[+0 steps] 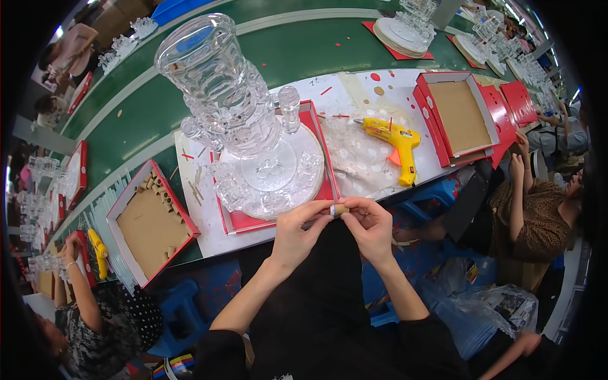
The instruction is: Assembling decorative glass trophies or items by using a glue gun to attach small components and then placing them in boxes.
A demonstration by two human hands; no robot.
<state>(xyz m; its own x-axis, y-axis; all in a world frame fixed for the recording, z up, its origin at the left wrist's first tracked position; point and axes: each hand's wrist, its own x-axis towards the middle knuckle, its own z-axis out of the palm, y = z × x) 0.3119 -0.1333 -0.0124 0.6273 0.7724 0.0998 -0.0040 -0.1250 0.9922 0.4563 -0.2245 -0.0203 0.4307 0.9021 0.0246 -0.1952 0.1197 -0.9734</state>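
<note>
Both my hands meet at the table's front edge, pinching a short brown cardboard tube (341,209) with a pale band at its left end. My left hand (296,229) grips that pale end, and my right hand (370,229) holds the brown end. Just beyond them, a white round board (310,201) rests in a red box tray (244,221). Small clear glass cups (231,190) stand on it around a stack of clear glass vessels, topped by a tall clear glass jar (206,69).
A yellow glue gun (399,142) lies on a patterned cloth (354,164) to the right. Left is a red-edged box (152,234) with several cardboard tubes. An open red box (459,117) stands at right. Co-workers sit on both sides; a green conveyor (304,54) runs behind.
</note>
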